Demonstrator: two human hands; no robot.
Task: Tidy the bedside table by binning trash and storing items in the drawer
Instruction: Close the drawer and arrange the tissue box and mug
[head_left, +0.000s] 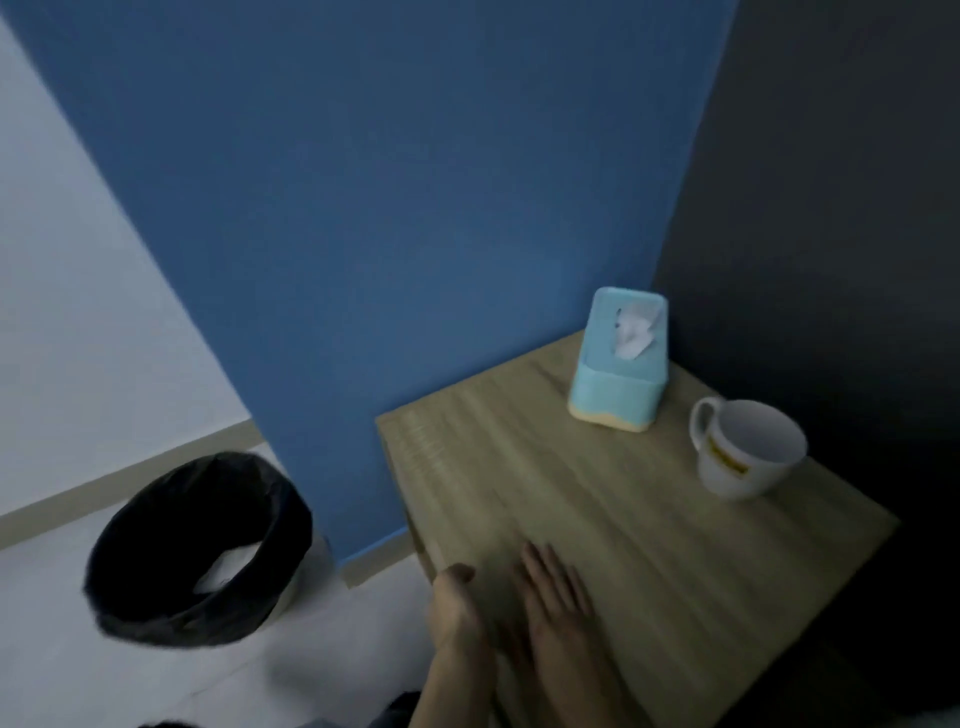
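Note:
The wooden bedside table (597, 499) fills the lower right. On its far corner stands a light blue tissue box (618, 374) with a white tissue poking out of the top. A white mug (748, 452) with a yellow label sits near the right edge. My right hand (561, 608) lies flat on the table's near left part, fingers together and holding nothing. My left hand (457, 608) is at the table's left edge, thumb up over the rim and fingers hidden below it. The picture is blurred.
A bin with a black liner (171, 525) stands on the pale floor left of the table, with a white scrap (228, 571) inside. A blue wall runs behind the table and a dark wall is on the right.

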